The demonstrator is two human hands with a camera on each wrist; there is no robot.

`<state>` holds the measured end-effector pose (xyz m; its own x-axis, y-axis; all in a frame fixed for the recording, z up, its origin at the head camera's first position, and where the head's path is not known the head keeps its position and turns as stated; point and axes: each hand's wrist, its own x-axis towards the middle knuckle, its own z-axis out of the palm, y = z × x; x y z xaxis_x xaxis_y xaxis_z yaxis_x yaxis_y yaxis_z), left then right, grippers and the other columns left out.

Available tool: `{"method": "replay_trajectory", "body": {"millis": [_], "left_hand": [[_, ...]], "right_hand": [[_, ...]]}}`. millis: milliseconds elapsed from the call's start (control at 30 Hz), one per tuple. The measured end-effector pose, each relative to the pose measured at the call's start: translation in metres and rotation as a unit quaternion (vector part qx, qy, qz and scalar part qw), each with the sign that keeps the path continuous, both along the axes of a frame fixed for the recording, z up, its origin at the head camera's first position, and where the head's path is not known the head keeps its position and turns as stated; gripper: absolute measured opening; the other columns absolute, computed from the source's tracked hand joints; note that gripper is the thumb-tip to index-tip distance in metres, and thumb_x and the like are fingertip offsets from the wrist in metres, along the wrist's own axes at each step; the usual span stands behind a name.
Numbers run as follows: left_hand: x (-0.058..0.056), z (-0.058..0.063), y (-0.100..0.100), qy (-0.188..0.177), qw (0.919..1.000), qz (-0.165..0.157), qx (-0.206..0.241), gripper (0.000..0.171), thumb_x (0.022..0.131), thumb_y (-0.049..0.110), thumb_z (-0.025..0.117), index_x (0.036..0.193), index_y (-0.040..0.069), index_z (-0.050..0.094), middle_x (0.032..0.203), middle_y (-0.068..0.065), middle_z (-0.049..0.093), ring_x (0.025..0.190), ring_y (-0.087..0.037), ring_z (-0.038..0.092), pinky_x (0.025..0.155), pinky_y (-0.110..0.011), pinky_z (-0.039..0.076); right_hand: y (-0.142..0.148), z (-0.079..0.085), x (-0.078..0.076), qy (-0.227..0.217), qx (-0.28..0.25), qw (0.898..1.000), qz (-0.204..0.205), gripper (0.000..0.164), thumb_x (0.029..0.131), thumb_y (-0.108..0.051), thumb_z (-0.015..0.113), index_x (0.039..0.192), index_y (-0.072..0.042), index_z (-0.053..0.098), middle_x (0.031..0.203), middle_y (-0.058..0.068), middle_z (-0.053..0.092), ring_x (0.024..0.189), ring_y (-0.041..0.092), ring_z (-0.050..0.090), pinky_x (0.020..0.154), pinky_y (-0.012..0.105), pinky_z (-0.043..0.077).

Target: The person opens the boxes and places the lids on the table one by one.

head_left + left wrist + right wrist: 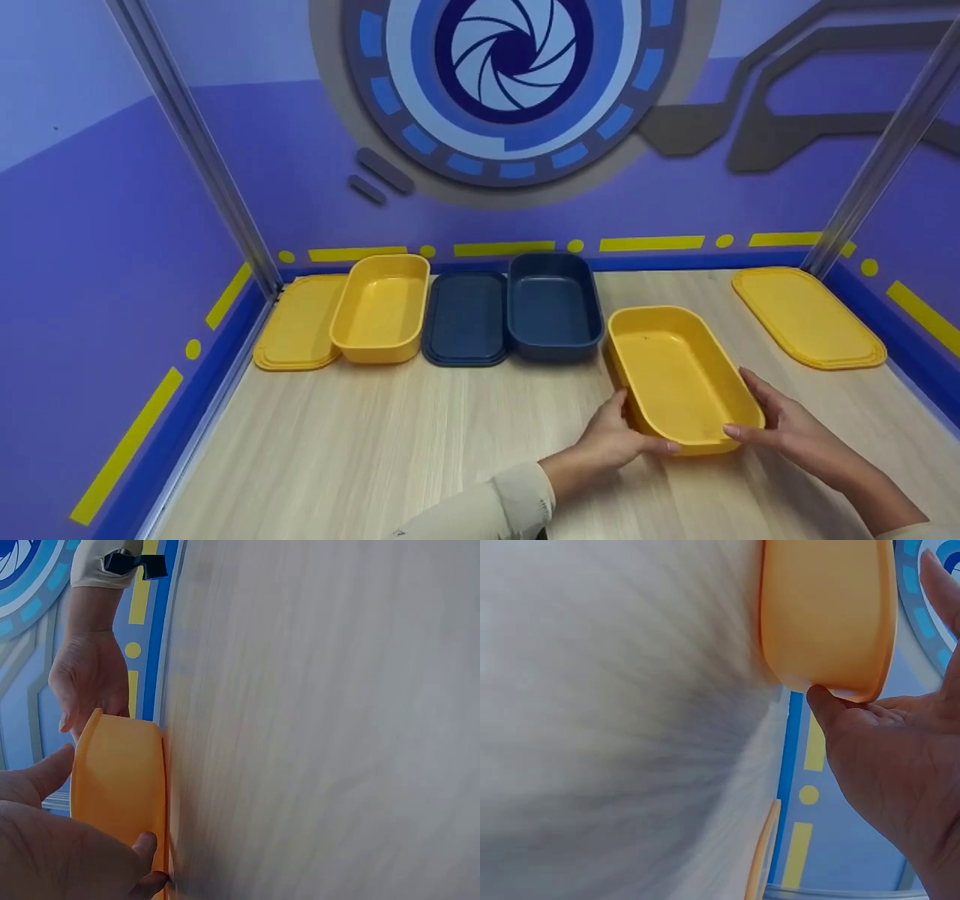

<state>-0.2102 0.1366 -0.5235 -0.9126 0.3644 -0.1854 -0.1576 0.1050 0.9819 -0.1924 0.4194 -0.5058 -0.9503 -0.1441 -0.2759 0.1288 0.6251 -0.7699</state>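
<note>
A yellow rectangular food container (679, 375) with rounded corners is held between both hands, its open side up and nothing inside. My left hand (611, 439) grips its left side near the front, thumb at the front rim. On the opposite side my right hand (795, 435) holds the front right corner, thumb over the rim and fingers along the wall. From the left wrist, the container (120, 772) shows side-on, its base close to the tabletop. In the right wrist view, fingers of the right hand (892, 742) touch the container's lower wall (825, 622).
Behind, to the left, stand a navy container (555, 307) beside a navy lid (465, 319), then another yellow container (382, 307) overlapping a yellow lid (300, 322). One more yellow lid (810, 319) lies at the right. Printed panels (480, 217) wall in the wooden table (360, 435).
</note>
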Motion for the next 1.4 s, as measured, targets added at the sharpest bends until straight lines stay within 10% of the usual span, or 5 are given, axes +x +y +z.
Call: {"method": "replay_trajectory", "body": {"millis": [167,400,700,1067,1400], "left_hand": [[-0.0010,-0.0026,-0.0004,0.002,0.9998,-0.002,0.017,0.071,0.078,0.003,0.093,0.140,0.010,0.059,0.138,-0.004,0.069,0.128,-0.015,0.063,0.124,-0.042,0.045],[-0.0010,-0.0012,-0.0002,-0.006,1.0000,0.004,0.004,0.071,0.081,0.005,0.092,0.143,0.009,0.058,0.145,-0.008,0.066,0.135,-0.019,0.062,0.126,-0.044,0.043],[-0.0003,0.0014,0.0004,-0.013,0.9999,0.010,-0.003,0.073,0.082,0.007,0.092,0.146,0.009,0.057,0.149,-0.009,0.064,0.139,-0.022,0.060,0.127,-0.045,0.041],[0.0000,-0.0004,0.0007,0.001,0.9995,0.000,-0.033,0.068,0.086,0.011,0.090,0.146,0.011,0.057,0.145,-0.006,0.066,0.137,-0.019,0.061,0.126,-0.044,0.042],[0.0003,0.0003,0.0020,-0.004,0.9993,-0.001,-0.038,0.064,0.088,0.011,0.088,0.144,0.010,0.058,0.141,-0.006,0.065,0.136,-0.019,0.060,0.127,-0.046,0.041]], "right_hand": [[-0.0009,-0.0038,0.0037,0.019,-0.021,1.000,-0.004,0.107,0.102,-0.031,0.072,0.169,0.002,-0.004,0.176,0.033,0.004,0.161,0.055,0.015,0.095,-0.001,0.032],[-0.0016,-0.0030,0.0037,0.002,-0.007,1.000,-0.007,0.109,0.102,-0.035,0.072,0.168,0.002,-0.007,0.176,0.033,-0.003,0.162,0.058,0.007,0.098,-0.001,0.028],[-0.0036,-0.0004,0.0036,-0.011,0.019,1.000,-0.002,0.115,0.101,-0.040,0.073,0.167,0.002,-0.011,0.174,0.035,-0.003,0.161,0.060,0.007,0.123,0.070,0.014],[-0.0023,-0.0033,0.0051,-0.001,-0.009,1.000,0.003,0.113,0.102,-0.035,0.073,0.168,-0.001,-0.012,0.175,0.034,-0.007,0.161,0.059,0.004,0.114,0.011,0.035],[-0.0016,-0.0016,0.0056,-0.014,-0.018,1.000,0.006,0.113,0.102,-0.034,0.072,0.168,-0.004,-0.014,0.175,0.032,-0.012,0.162,0.057,-0.003,0.124,0.021,0.024]]}}
